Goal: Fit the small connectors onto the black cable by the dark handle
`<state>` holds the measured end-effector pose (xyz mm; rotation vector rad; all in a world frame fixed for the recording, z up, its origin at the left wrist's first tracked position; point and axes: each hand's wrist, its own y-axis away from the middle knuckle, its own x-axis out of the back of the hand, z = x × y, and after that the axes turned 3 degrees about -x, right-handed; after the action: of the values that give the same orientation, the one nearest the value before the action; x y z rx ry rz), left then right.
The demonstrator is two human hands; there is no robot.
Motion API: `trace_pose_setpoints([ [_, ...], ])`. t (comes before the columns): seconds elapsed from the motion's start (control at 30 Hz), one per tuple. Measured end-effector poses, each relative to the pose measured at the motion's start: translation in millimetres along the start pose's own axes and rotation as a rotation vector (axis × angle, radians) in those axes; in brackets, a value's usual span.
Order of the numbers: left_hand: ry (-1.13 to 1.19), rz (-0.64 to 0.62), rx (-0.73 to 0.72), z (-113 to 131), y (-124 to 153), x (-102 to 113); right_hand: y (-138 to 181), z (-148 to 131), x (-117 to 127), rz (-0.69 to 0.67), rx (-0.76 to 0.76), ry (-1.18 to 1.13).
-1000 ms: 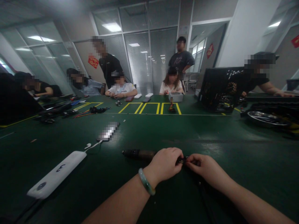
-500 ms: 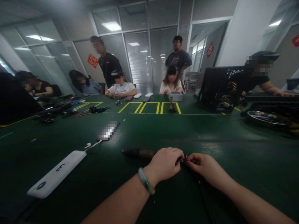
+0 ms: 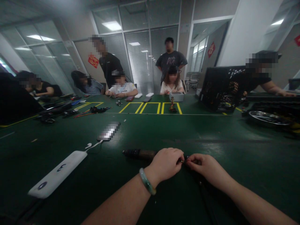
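My left hand (image 3: 164, 164), with a pale green bangle (image 3: 146, 185) on its wrist, and my right hand (image 3: 201, 164) meet above the green table. Their fingertips pinch a small dark part (image 3: 183, 161) with a glint of metal, mostly hidden by the fingers. A dark cylindrical tool (image 3: 138, 153) lies against the far side of my left hand, and its other end is out of sight behind that hand. A black cable (image 3: 203, 187) runs from under my right hand toward me.
To my left lie a white power bank (image 3: 57, 174) with a white cord and a pixelated phone (image 3: 109, 131). Wires, small parts and yellow tape lines (image 3: 150, 107) lie farther off. A black mesh case (image 3: 217, 90) and a metal dish (image 3: 269, 118) stand right. Several people sit or stand around the table.
My hands stay together at the small part with no clear shift. The standing person at the back has moved to the left.
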<state>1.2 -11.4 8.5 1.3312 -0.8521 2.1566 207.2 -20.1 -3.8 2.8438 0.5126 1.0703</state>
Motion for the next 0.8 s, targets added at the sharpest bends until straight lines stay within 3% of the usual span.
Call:
trace_pose_setpoints([
  [0.27, 0.008, -0.002, 0.045, 0.0, 0.7, 1.5, -1.6, 2.6, -2.4, 0.005, 0.012, -0.034],
  [0.8, 0.021, -0.015, -0.043, -4.3, 0.7, 0.0, 0.3, -1.7, -1.1, -0.001, 0.017, -0.013],
])
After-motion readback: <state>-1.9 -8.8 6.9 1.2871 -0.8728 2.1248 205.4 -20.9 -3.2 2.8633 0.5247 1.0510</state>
